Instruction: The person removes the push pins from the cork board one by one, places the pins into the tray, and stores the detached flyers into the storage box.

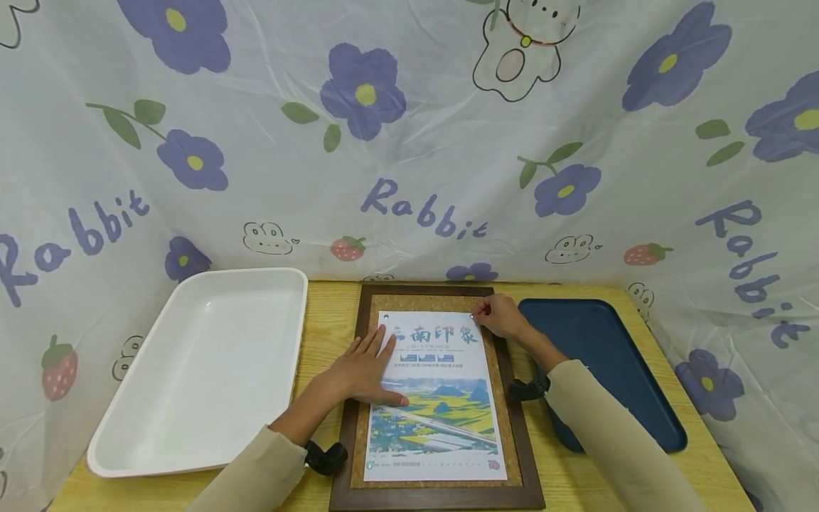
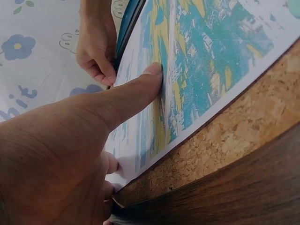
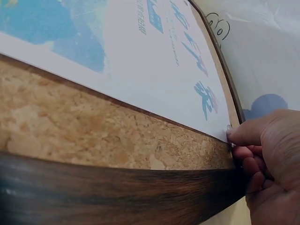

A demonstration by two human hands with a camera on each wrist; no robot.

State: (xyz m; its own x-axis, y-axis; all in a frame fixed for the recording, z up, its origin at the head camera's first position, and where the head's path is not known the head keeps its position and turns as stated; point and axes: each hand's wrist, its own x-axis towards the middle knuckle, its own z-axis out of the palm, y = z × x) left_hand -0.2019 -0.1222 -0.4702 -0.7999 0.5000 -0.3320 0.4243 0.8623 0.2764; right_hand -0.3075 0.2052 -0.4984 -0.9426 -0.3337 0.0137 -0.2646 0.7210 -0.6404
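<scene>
A printed poster (image 1: 441, 419) with a landscape picture and Chinese lettering lies on a cork board (image 1: 505, 398) in a dark wooden frame (image 1: 435, 499). My left hand (image 1: 367, 370) rests on the poster's left side, fingers spread and thumb (image 2: 136, 91) across the picture. At the top right corner, my right hand (image 1: 502, 316) pinches a small shiny push pin (image 3: 229, 130) between thumb and fingertips; the fingers partly hide it. Another small silvery push pin (image 1: 386, 317) sits in the poster's top left corner.
To the left stands a large white tray (image 1: 211, 370). A dark blue tray (image 1: 614, 377) is at the right, partly under the right forearm. Both are on a yellowish wooden table (image 1: 326, 320), with a flower-patterned curtain (image 1: 422, 163) rising behind.
</scene>
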